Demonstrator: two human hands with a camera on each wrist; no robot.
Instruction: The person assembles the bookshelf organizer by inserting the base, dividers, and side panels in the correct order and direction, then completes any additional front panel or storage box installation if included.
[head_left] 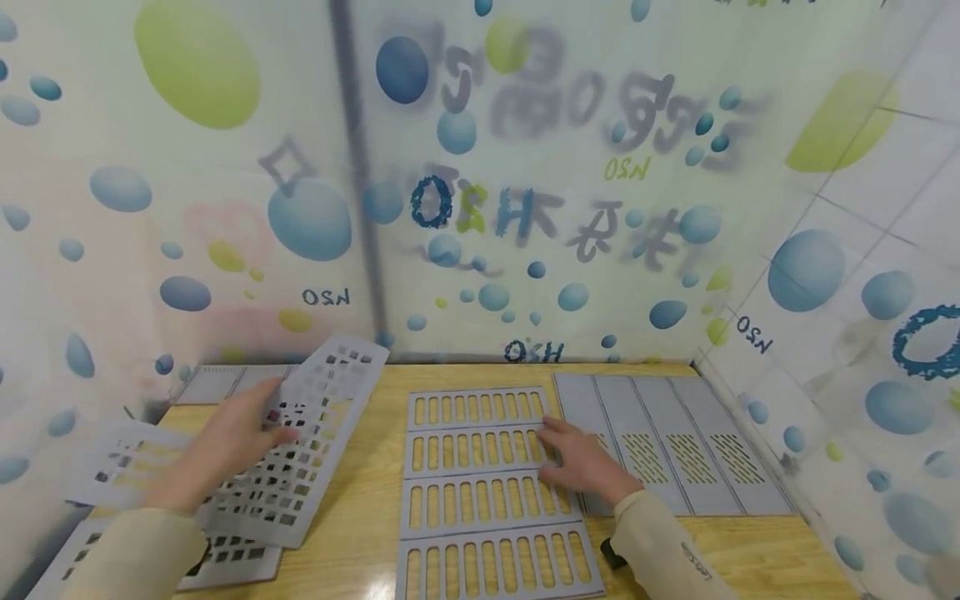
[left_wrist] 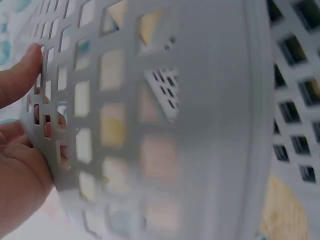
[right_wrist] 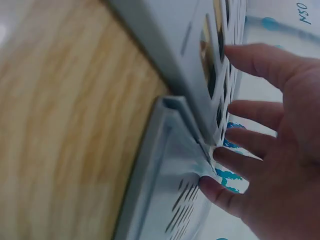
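In the head view my left hand (head_left: 232, 442) grips a thin grey panel with square holes (head_left: 339, 437) by its left side, holding it tilted above the table. The left wrist view shows the thumb on one face of this panel (left_wrist: 215, 120) and the fingers behind it, partly visible through the holes. My right hand (head_left: 588, 462) has its fingers spread at the right edge of the grey slotted panels (head_left: 471, 480), which lie edge to edge. In the right wrist view the right hand (right_wrist: 285, 130) is palm-side visible, fingers apart; I cannot tell whether the tips touch.
Grey panels with slanted vents (head_left: 622, 400) lie right of the slotted ones. More square-holed panels (head_left: 258, 571) lie at the lower left, and others (head_left: 213, 385) at the back left. A patterned curtain (head_left: 465, 275) borders the wooden table (head_left: 360, 500).
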